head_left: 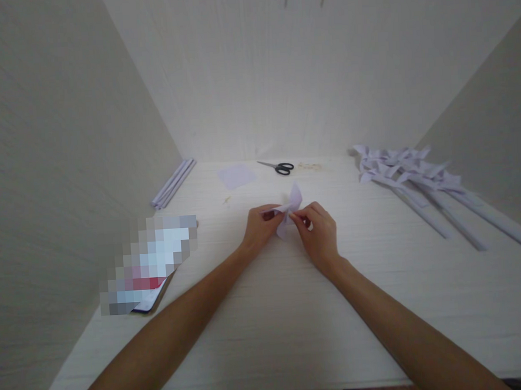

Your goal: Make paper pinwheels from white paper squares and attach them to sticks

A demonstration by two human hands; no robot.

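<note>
Over the middle of the table, a pale lilac paper pinwheel (294,199) with curled blades is held up off the surface. My left hand (262,224) is closed on its left side, the blade edges between thumb and fingers. From the right, my right hand (319,232) pinches thumb and fingertips together at the pinwheel's centre. Whatever sits between those fingertips is too small to make out. Beyond both hands lie black-handled scissors (284,169) and a flat lilac paper square (236,176).
Rolled paper tubes (174,184) lie at the back left, above a partly blurred phone (154,295). Several paper pinwheels (406,168) on paper sticks (500,221) are piled at right. Tiny tan bits (310,167) lie beside the scissors. Walls enclose the back and sides.
</note>
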